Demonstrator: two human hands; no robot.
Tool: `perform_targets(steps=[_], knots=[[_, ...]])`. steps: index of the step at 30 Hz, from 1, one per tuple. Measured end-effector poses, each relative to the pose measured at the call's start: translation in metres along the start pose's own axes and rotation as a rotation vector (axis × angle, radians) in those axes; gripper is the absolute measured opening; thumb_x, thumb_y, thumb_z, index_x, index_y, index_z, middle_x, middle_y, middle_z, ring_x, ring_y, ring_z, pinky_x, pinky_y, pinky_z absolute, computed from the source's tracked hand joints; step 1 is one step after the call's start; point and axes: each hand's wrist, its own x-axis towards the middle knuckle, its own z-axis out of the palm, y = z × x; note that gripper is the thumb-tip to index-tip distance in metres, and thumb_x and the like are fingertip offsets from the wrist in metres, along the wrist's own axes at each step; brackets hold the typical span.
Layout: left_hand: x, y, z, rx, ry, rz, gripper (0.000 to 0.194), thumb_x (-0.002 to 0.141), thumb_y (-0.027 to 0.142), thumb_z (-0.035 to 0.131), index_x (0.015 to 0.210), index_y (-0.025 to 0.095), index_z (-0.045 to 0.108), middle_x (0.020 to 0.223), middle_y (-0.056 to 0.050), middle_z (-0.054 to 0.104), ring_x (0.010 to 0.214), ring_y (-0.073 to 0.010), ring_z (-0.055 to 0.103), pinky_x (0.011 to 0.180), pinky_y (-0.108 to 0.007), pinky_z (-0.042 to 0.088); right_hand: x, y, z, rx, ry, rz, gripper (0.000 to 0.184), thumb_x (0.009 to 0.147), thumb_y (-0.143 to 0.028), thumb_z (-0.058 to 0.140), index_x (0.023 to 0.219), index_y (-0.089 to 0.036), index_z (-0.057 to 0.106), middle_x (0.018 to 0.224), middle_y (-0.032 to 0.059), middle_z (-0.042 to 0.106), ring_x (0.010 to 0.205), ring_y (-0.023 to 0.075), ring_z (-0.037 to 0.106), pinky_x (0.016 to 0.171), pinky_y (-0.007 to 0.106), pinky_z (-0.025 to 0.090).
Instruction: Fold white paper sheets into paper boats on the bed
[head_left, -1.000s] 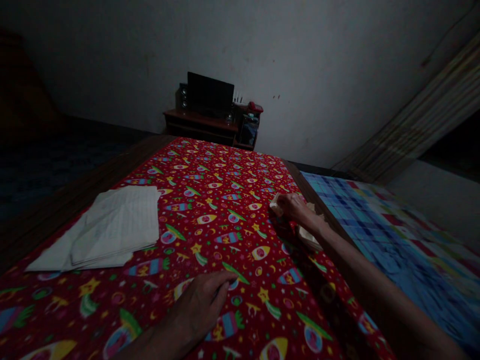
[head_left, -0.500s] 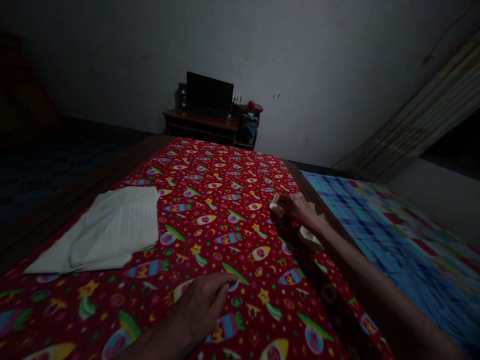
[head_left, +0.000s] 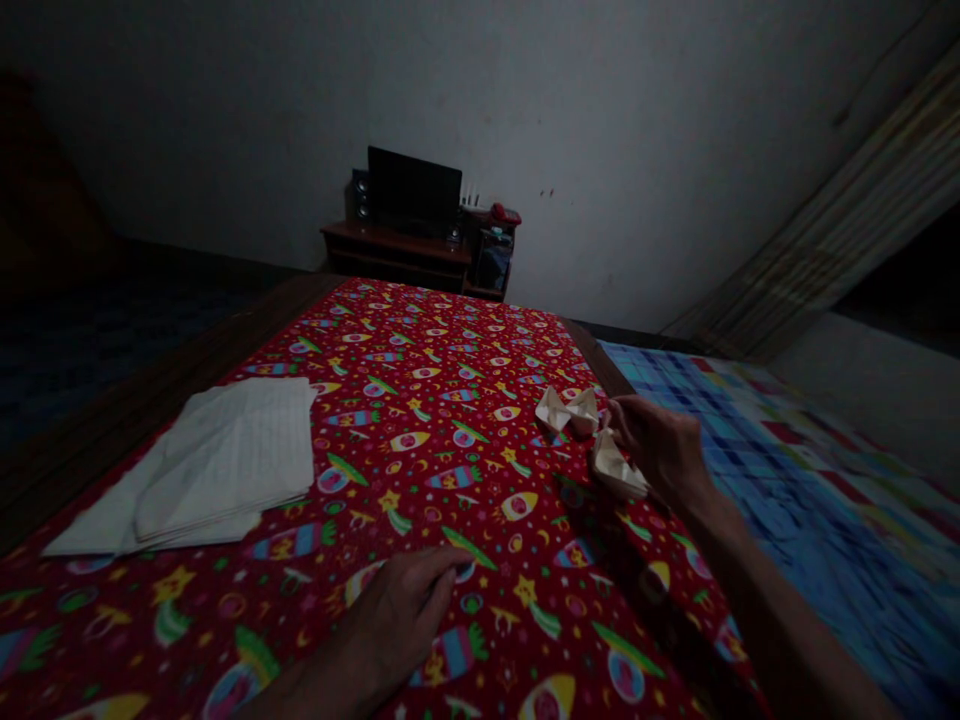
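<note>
The right hand (head_left: 664, 445), its grip unclear, now sits beside the near folded paper (head_left: 619, 472) — the far folded paper (head_left: 555, 411) lies uncovered, released.

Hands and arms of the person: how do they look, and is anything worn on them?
The left hand and right hand are ungloved. The slender forearms are bare as far as they show: no sleeve, watch or bracelet. Dim light hides whether a ring is worn.

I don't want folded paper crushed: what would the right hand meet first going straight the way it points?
The right hand would most likely meet the cream, pointed folded-paper shape just to its left, though depth is unclear.
</note>
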Motion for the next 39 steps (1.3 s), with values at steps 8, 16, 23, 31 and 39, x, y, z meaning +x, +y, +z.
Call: perform_targets(steps=[8, 16, 23, 31, 39], knots=[[0.001, 0.002, -0.002, -0.007, -0.011, 0.006, 0.031, 0.086, 0.02, 0.041, 0.101, 0.023, 0.068, 0.092, -0.001, 0.073, 0.083, -0.0127, 0.069, 0.075, -0.019, 0.054, -0.07, -0.058, 0.006, 0.213, -0.157, -0.107, 0.027, 0.091, -0.022, 0.041, 0.073, -0.017, 0.06, 0.06, 0.0022, 0.061, 0.048, 0.0101, 0.052, 0.05, 0.021, 0.034], [0.001, 0.0, -0.003, -0.021, -0.006, -0.021, 0.031, 0.086, 0.021, 0.042, 0.102, 0.024, 0.068, 0.095, 0.0, 0.073, 0.086, -0.0142, 0.069, 0.079, -0.022, 0.054, -0.111, -0.11, 0.039, 0.327, -0.386, -0.154, 0.025, 0.089, -0.022, 0.042, 0.065, -0.019, 0.048, 0.057, -0.0015, 0.051, 0.048, 0.0079, 0.037, 0.049, 0.023, 0.023], [0.0, 0.002, -0.006, -0.007, -0.02, -0.032, 0.031, 0.086, 0.02, 0.043, 0.102, 0.024, 0.068, 0.095, 0.0, 0.073, 0.086, -0.014, 0.069, 0.08, -0.024, 0.054, -0.078, -0.082, 0.034, 0.245, -0.287, -0.161, 0.024, 0.086, -0.016, 0.04, 0.07, -0.016, 0.058, 0.061, 0.0034, 0.059, 0.052, 0.0108, 0.049, 0.052, 0.022, 0.029], [-0.001, -0.001, -0.004, 0.01, -0.022, -0.002, 0.029, 0.086, 0.021, 0.043, 0.101, 0.024, 0.068, 0.096, 0.001, 0.073, 0.087, -0.0131, 0.069, 0.079, -0.021, 0.054, 0.009, 0.033, 0.024, -0.147, -0.258, 0.139, 0.025, 0.085, -0.03, 0.05, 0.089, -0.015, 0.068, 0.08, 0.0103, 0.068, 0.067, 0.0187, 0.06, 0.055, 0.024, 0.034], [-0.002, -0.002, -0.004, 0.045, -0.009, 0.026, 0.029, 0.086, 0.021, 0.044, 0.1, 0.023, 0.069, 0.095, 0.001, 0.073, 0.085, -0.0133, 0.07, 0.078, -0.02, 0.055, 0.007, 0.034, 0.04, -0.197, -0.378, 0.041, 0.02, 0.082, -0.03, 0.055, 0.09, -0.016, 0.066, 0.088, 0.0112, 0.068, 0.078, 0.0202, 0.06, 0.065, 0.026, 0.037]])
